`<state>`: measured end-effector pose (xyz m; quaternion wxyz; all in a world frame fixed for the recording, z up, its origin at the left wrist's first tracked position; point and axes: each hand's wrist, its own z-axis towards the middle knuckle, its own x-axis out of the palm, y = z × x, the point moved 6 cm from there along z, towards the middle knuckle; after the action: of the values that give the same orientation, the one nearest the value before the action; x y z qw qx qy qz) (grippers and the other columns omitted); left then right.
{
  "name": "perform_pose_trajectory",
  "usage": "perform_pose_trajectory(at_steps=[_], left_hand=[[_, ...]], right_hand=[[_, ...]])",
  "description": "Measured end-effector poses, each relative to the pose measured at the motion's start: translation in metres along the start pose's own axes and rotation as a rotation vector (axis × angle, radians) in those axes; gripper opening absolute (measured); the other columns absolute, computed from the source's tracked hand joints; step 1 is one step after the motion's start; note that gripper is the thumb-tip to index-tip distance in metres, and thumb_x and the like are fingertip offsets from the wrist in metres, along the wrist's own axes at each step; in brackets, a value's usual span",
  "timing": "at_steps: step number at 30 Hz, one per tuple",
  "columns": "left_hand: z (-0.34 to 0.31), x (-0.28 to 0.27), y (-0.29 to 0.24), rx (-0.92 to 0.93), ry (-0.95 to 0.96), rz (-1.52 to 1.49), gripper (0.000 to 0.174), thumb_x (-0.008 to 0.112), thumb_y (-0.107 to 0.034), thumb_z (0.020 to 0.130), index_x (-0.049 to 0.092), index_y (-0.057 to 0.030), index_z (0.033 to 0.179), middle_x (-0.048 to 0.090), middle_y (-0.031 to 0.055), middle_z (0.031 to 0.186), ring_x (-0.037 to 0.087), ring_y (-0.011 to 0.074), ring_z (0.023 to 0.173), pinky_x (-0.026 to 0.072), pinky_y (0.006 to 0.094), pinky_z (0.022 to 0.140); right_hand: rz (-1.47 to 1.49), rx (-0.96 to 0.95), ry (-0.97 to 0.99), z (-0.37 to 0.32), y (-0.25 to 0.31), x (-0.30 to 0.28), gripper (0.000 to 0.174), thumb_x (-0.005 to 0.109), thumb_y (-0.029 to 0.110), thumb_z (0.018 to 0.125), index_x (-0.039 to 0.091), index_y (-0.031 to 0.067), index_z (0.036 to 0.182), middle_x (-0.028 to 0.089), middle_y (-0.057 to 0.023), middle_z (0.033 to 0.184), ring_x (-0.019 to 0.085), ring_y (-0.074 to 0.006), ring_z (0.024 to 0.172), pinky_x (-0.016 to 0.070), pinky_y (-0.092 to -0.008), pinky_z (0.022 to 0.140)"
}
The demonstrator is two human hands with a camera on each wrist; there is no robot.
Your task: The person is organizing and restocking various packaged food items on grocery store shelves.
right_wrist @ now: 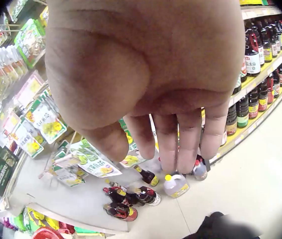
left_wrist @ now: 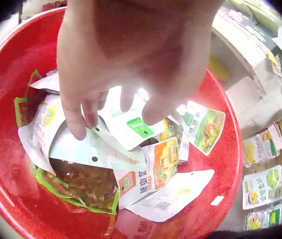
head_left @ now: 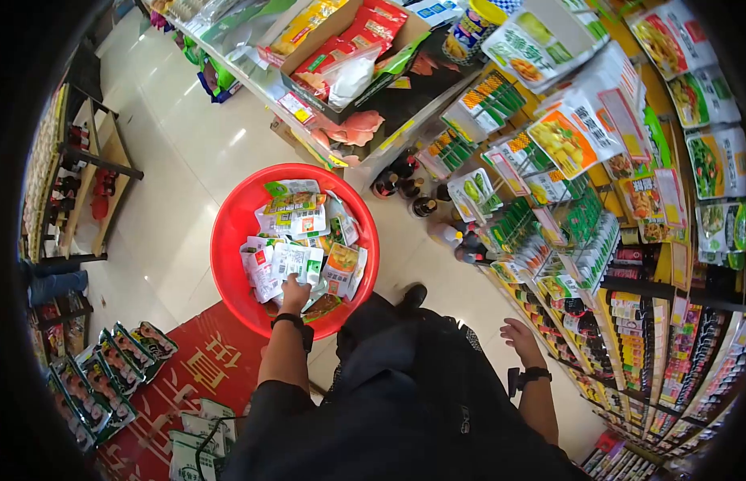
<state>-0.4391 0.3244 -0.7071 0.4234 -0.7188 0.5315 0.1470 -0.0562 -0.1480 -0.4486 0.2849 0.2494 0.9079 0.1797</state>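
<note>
White flat plastic sachet (left_wrist: 89, 147), blank side up, lies on top of a loose heap of printed seasoning sachets (head_left: 309, 240). The heap sits inside a red round plastic basin (head_left: 229, 240) on the pale tiled floor (head_left: 173, 160).

Left hand (head_left: 294, 293) reaches down into the basin. Its fingers (left_wrist: 74, 119) are extended, tips touching the white sachet and not closed round it.

Right hand (head_left: 521, 337) hangs apart at the side, fingers released and holding nothing, near the shelf rack of hanging packets (head_left: 565, 144). Dark glass bottles (head_left: 405, 180) stand on the floor at the rack's foot, just beyond the basin.

Risk, as judged:
- The sachets look slick and overlap, so a pinch could drag neighbours up or let the white one slide away.
- The sachet corners sit tucked under one another.
- The bottles stand close enough to be knocked.
</note>
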Motion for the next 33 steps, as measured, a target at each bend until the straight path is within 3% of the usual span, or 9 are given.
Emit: perform_pose_trajectory(at_steps=[1,7,10,15,21,24,25,28,33], left_hand=[[0.004,-0.002,0.004,-0.115,0.056,-0.109,0.074,0.065,-0.024,0.072,0.034,-0.0028,0.136,0.037,0.0368,0.128,0.041,0.0489,0.117,0.0367,0.0467,0.102],[0.022,0.004,0.008,-0.081,0.0,-0.036,0.077,0.072,-0.021,0.068,0.04,-0.0146,0.138,0.049,0.0256,0.121,0.053,0.035,0.109,0.0446,0.0448,0.093],[0.03,0.019,0.006,-0.233,0.213,-0.705,0.071,0.071,-0.021,0.072,0.043,-0.0152,0.137,0.057,0.0177,0.108,0.058,0.0263,0.097,0.0504,0.0423,0.077],[0.026,0.037,-0.015,-0.226,0.387,-0.94,0.063,0.064,-0.016,0.081,0.042,-0.0211,0.14,0.059,0.0076,0.104,0.055,0.0202,0.085,0.0482,0.0397,0.066],[0.024,0.04,-0.014,-0.389,0.22,-1.204,0.058,0.057,-0.011,0.085,0.042,-0.0185,0.141,0.057,0.0046,0.108,0.054,0.0178,0.085,0.0476,0.035,0.067],[0.034,0.031,-0.008,-0.265,-0.006,-1.443,0.057,0.056,-0.006,0.084,0.042,-0.0105,0.14,0.058,0.0059,0.109,0.055,0.0147,0.081,0.0464,0.0272,0.065],[0.03,0.016,-0.016,-0.253,-0.052,-1.423,0.056,0.056,-0.002,0.083,0.044,-0.0032,0.137,0.06,0.0083,0.111,0.057,0.0134,0.078,0.0457,0.0226,0.064],[0.036,-0.013,-0.018,-0.158,-0.228,-1.345,0.054,0.056,0.0,0.082,0.046,0.0,0.135,0.064,0.0083,0.105,0.059,0.0132,0.073,0.0476,0.0229,0.065],[0.046,-0.077,-0.026,0.065,-0.487,-0.519,0.03,0.056,0.001,0.079,0.064,0.0057,0.108,0.067,0.0213,0.1,0.067,0.0276,0.085,0.0514,0.037,0.077]], right_hand=[[-0.019,-0.009,-0.003,-0.001,0.006,0.001,0.037,0.054,0.025,0.092,0.055,0.0065,0.125,0.066,-0.0052,0.105,0.062,-0.0151,0.096,0.047,-0.0298,0.079],[-0.139,0.021,0.039,-0.013,0.017,0.013,0.042,0.056,0.027,0.091,0.053,0.0044,0.126,0.066,-0.0044,0.104,0.061,-0.0137,0.094,0.0466,-0.0284,0.079],[-0.169,0.056,0.071,-0.017,0.01,0.016,0.042,0.055,0.026,0.091,0.053,0.0046,0.127,0.066,-0.004,0.104,0.061,-0.0131,0.093,0.0466,-0.0282,0.079],[-0.217,0.066,0.096,-0.015,0.012,0.018,0.038,0.053,0.025,0.092,0.054,0.0068,0.125,0.065,-0.0028,0.104,0.061,-0.0127,0.094,0.0467,-0.0284,0.08],[-0.24,-0.031,0.089,-0.018,0.037,0.024,0.036,0.053,0.024,0.093,0.054,0.0071,0.125,0.065,-0.0023,0.104,0.06,-0.0124,0.094,0.0466,-0.0282,0.079],[-0.209,-0.046,0.092,-0.018,0.04,0.029,0.039,0.055,0.024,0.091,0.054,0.0055,0.125,0.065,-0.0029,0.103,0.06,-0.0128,0.094,0.0457,-0.0267,0.077],[-0.2,-0.045,0.094,-0.02,0.038,0.03,0.041,0.056,0.025,0.09,0.055,0.0047,0.126,0.065,-0.0032,0.103,0.061,-0.0131,0.094,0.0453,-0.0259,0.076],[-0.211,-0.012,0.122,-0.019,0.027,0.033,0.038,0.055,0.024,0.092,0.054,0.0059,0.126,0.065,-0.0025,0.104,0.06,-0.0127,0.095,0.0466,-0.0279,0.08],[-0.218,-0.003,0.149,-0.02,0.011,0.037,0.04,0.056,0.024,0.092,0.052,0.0052,0.127,0.065,-0.0029,0.105,0.06,-0.013,0.096,0.0466,-0.0287,0.081]])
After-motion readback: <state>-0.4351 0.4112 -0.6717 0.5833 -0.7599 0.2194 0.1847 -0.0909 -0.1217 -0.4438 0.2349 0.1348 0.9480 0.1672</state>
